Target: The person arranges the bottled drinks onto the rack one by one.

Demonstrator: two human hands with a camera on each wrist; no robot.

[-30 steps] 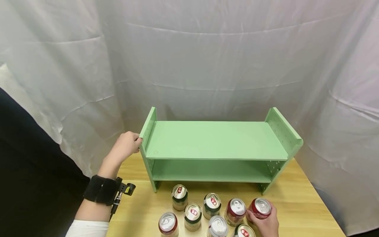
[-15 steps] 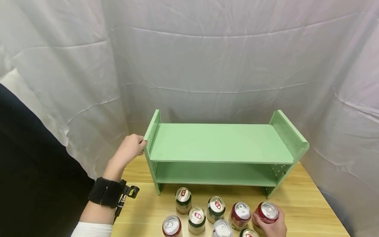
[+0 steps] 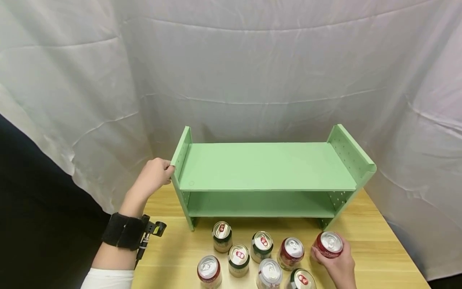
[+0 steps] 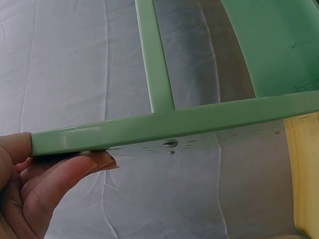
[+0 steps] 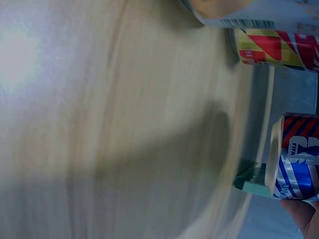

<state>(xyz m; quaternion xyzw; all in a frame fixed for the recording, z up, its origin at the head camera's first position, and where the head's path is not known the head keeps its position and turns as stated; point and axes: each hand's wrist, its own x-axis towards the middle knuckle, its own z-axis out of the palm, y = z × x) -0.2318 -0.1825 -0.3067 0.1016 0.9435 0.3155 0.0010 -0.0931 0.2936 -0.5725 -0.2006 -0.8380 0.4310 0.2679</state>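
At the far left of the head view, my left hand (image 3: 154, 175) grips the front edge of the green shelf unit (image 3: 267, 166) by its left side panel. The left wrist view shows thumb and fingers pinching that panel (image 4: 174, 124). Lower right, my right hand (image 3: 341, 261) holds a red soda can (image 3: 329, 245), silver top up. In the right wrist view the same can (image 5: 299, 159) shows red and blue printing, and its base looks raised above the table. Most of the right hand is out of that view. Closest to it stands another red can (image 3: 290, 253).
Several more cans stand before the shelf, among them a green-banded can (image 3: 221, 237), a red-banded can (image 3: 209, 271) and a white can (image 3: 269, 273). The wooden table (image 3: 375, 249) extends right. A pale curtain (image 3: 267, 80) hangs behind.
My right hand has moved slightly right and forward with the red can, widening the gap to the neighbouring red can. The left hand keeps its grip on the panel. The head view shifts a little.
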